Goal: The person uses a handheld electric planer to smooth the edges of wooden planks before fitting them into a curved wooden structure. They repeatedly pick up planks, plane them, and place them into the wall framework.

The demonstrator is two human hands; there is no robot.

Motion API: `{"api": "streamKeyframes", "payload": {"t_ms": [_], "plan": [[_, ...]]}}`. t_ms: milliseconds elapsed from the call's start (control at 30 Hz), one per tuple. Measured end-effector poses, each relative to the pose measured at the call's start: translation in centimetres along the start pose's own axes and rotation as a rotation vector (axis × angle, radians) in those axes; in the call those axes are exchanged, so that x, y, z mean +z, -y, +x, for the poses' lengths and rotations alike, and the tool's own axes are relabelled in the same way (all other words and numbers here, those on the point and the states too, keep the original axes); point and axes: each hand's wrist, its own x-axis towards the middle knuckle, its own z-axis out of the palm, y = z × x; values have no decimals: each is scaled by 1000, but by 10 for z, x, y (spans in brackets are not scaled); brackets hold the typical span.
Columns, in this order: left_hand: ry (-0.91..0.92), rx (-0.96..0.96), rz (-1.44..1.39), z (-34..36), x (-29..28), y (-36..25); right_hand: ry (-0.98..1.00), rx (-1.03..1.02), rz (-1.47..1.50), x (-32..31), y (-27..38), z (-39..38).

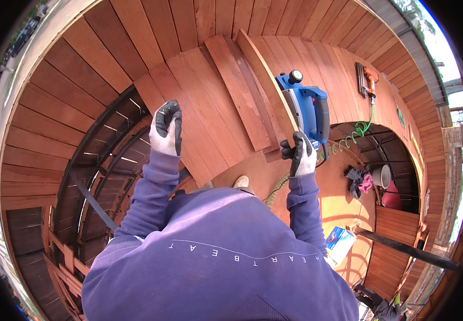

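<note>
My right hand (302, 153), in a black-and-white glove, grips the near end of a long wooden board (268, 80) that is tilted up on its edge. Right beside that board, on the wooden planks, rests a blue electric planer (309, 109) with a black knob and handle. My left hand (168, 128), gloved the same way, is raised over the planks at left with its fingers curled in; nothing shows in it. Between my hands a reddish loose board (239, 96) lies flat on the plank surface (188, 101), with another narrow board partly under the held one.
An orange nail gun (369, 80) with a coiled green hose (361, 127) lies at far right. A dark opening with curved metal ribs (116, 120) gapes at left. To the right are a grey bucket (382, 175), a blue-and-white box (340, 243) and a dark bar (408, 249).
</note>
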Motion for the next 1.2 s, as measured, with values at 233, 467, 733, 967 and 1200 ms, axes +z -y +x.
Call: {"api": "streamKeyframes", "payload": {"t_ms": [233, 467, 733, 967, 1200], "plan": [[234, -281, -245, -21, 40, -1, 139, 227, 431, -17, -2, -24], [273, -615, -684, -33, 101, -39, 482, -178, -180, -46, -7, -57], [-302, -422, -386, -57, 38, -66, 337, -341, -339, -47, -16, -24], [-383, -430, -121, -86, -9, -76, 314, 187, -287, -37, -38, -4], [-424, -453, -97, -71, 34, -62, 332, -400, -601, -33, -43, -9]]}}
